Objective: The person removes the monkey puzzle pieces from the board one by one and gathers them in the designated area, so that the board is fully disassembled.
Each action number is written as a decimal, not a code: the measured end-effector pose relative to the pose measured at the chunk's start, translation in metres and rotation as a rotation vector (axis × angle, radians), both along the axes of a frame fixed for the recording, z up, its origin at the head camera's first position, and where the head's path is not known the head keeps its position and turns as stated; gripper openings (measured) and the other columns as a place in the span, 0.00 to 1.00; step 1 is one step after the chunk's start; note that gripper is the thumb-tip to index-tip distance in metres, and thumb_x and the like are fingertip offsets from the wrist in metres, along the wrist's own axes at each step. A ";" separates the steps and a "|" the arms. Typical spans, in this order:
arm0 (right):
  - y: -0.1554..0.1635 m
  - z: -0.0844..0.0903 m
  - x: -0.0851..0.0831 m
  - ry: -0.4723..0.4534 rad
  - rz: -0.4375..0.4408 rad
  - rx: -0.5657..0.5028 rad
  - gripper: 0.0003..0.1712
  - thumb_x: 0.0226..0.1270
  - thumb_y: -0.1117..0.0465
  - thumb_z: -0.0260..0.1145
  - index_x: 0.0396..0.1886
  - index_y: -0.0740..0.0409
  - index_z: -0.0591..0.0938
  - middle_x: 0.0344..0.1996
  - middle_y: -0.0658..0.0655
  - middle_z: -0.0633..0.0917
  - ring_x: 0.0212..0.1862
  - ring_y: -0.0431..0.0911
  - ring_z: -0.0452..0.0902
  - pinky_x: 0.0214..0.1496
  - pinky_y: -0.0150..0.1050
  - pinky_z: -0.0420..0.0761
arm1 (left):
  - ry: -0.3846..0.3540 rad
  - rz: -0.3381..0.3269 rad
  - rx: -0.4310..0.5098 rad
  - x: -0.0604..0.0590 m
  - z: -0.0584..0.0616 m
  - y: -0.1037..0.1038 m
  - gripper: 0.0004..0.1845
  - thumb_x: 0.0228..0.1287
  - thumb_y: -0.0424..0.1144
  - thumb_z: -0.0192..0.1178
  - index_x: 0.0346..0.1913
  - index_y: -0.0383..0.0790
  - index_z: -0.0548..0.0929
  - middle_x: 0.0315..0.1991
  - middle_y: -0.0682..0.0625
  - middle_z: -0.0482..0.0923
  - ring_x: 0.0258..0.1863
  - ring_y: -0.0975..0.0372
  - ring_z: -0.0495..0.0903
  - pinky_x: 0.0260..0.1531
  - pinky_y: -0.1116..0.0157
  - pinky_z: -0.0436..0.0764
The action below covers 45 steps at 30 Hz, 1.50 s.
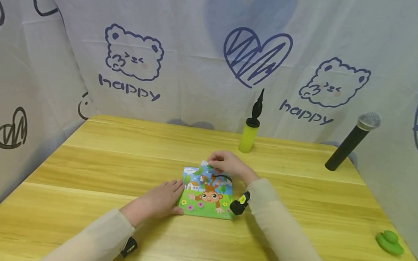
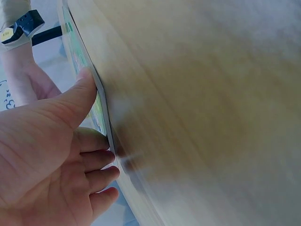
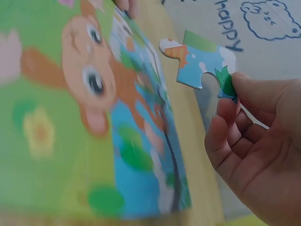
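Puzzle board, its monkey picture face up, lies near the middle of what we see. Behind it hangs a cloth wall printed with bears and hearts; below spreads the wooden table. We count open room to left and right, with the board well in from the table's side edges. Toward the back right stands a microphone; a yellow pump stands beyond the right hand, and we would mind it on any reach backward. The left hand lies along the board's left edge, fingers loosely straight, thumb touching the rim: useful steadying, in our judgement. The right thumb and forefinger pinch a corner of a loose piece over the board's far side, the other fingers bent. A green lump sits near the right edge. We judge the piece best held level, its knob and notch matched before light pressure. Whether a gap lies beneath it, we cannot tell.
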State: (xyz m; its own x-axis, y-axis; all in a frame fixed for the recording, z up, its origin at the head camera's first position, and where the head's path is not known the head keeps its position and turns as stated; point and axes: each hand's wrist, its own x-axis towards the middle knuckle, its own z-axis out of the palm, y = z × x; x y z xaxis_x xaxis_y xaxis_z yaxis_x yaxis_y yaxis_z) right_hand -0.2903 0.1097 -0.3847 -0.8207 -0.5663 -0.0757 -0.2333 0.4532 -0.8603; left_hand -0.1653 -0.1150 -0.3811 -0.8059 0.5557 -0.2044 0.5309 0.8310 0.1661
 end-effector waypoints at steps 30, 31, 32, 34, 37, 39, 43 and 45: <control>0.108 -0.013 -0.010 0.004 -0.186 0.232 0.10 0.69 0.65 0.55 0.32 0.65 0.81 0.18 0.52 0.71 0.20 0.43 0.64 0.24 0.32 0.65 | -0.008 0.009 -0.002 -0.001 -0.002 0.000 0.40 0.62 0.52 0.56 0.65 0.23 0.59 0.67 0.33 0.53 0.66 0.45 0.53 0.65 0.52 0.53; 0.108 -0.014 -0.011 0.011 -0.183 0.238 0.10 0.69 0.65 0.55 0.31 0.65 0.80 0.17 0.51 0.70 0.20 0.43 0.63 0.23 0.32 0.65 | -0.008 0.009 -0.001 -0.001 -0.002 0.000 0.40 0.62 0.52 0.56 0.65 0.23 0.59 0.67 0.33 0.53 0.66 0.45 0.53 0.65 0.52 0.53; 0.108 -0.016 -0.012 0.018 -0.182 0.244 0.10 0.69 0.65 0.55 0.31 0.64 0.80 0.16 0.51 0.70 0.20 0.42 0.63 0.23 0.32 0.64 | -0.008 0.008 0.000 -0.001 -0.002 0.000 0.40 0.62 0.52 0.56 0.65 0.23 0.59 0.67 0.33 0.53 0.66 0.45 0.53 0.65 0.52 0.53; 0.107 -0.017 -0.013 0.034 -0.179 0.255 0.10 0.69 0.65 0.55 0.30 0.64 0.81 0.16 0.51 0.69 0.19 0.42 0.62 0.23 0.32 0.63 | -0.007 0.007 -0.001 -0.001 -0.001 0.000 0.40 0.62 0.53 0.56 0.65 0.23 0.59 0.67 0.33 0.53 0.66 0.45 0.53 0.65 0.52 0.53; 0.107 -0.019 -0.014 0.063 -0.168 0.278 0.10 0.68 0.65 0.56 0.29 0.63 0.81 0.15 0.51 0.70 0.19 0.42 0.62 0.23 0.33 0.63 | -0.008 0.007 0.000 -0.001 -0.001 0.000 0.40 0.62 0.52 0.56 0.65 0.23 0.59 0.67 0.33 0.53 0.66 0.45 0.53 0.65 0.52 0.53; 0.107 -0.020 -0.015 0.076 -0.163 0.287 0.10 0.68 0.65 0.56 0.30 0.64 0.81 0.16 0.51 0.70 0.19 0.42 0.62 0.24 0.33 0.64 | -0.009 0.008 0.002 -0.001 0.000 0.000 0.40 0.62 0.52 0.56 0.65 0.23 0.59 0.67 0.33 0.53 0.66 0.45 0.53 0.65 0.52 0.53; 0.106 -0.022 -0.016 0.084 -0.171 0.300 0.10 0.68 0.65 0.57 0.30 0.63 0.81 0.17 0.51 0.71 0.20 0.42 0.63 0.24 0.33 0.65 | -0.011 0.010 0.006 0.001 0.001 0.000 0.40 0.62 0.52 0.56 0.64 0.22 0.59 0.67 0.33 0.53 0.66 0.45 0.54 0.65 0.52 0.53; 0.106 -0.022 -0.016 0.087 -0.172 0.305 0.09 0.67 0.66 0.57 0.30 0.63 0.82 0.17 0.50 0.72 0.21 0.42 0.64 0.24 0.33 0.66 | -0.011 0.010 0.005 0.001 0.002 0.000 0.40 0.62 0.52 0.56 0.65 0.23 0.59 0.67 0.33 0.53 0.66 0.45 0.53 0.65 0.52 0.53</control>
State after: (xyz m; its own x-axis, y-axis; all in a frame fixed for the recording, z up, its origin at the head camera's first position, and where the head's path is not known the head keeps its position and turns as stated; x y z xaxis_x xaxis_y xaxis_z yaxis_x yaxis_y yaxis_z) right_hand -0.3066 0.2158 -0.4066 -0.9129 -0.3813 -0.1458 -0.1975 0.7251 -0.6597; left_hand -0.1642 -0.1149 -0.3796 -0.8092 0.5484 -0.2111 0.5203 0.8356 0.1761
